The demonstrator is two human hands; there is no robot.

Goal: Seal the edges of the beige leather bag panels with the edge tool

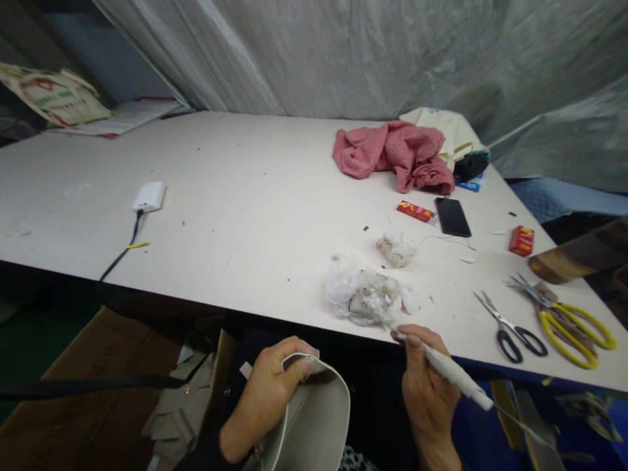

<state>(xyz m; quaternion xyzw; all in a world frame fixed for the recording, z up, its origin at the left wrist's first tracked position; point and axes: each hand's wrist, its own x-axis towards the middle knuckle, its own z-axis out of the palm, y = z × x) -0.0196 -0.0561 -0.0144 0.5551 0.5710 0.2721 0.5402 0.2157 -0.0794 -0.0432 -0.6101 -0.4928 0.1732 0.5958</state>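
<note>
My left hand (pixel 275 379) pinches the rim of an off-white, open-topped, bag-like piece (pixel 324 418) between thumb and fingers. Its mouth gapes toward me below the table edge. In my right hand (pixel 426 386) is a slim tool with a white-wrapped handle (pixel 456 373), held like a pen. The tool's working tip is too small to make out; it lies close to a whitish, dirty lump in clear plastic (pixel 375 297) at the table's front edge. A smaller plastic-wrapped lump (pixel 396 248) sits just behind it.
On the white table (pixel 235 196) lie black-handled scissors (pixel 507 327), yellow-handled scissors (pixel 569 320), a phone (pixel 453 217), red boxes (pixel 521 241) and a pink cloth (pixel 392 154). A white device (pixel 150 196) trails a cable at left. Below stands a cardboard box (pixel 103 379) with scraps.
</note>
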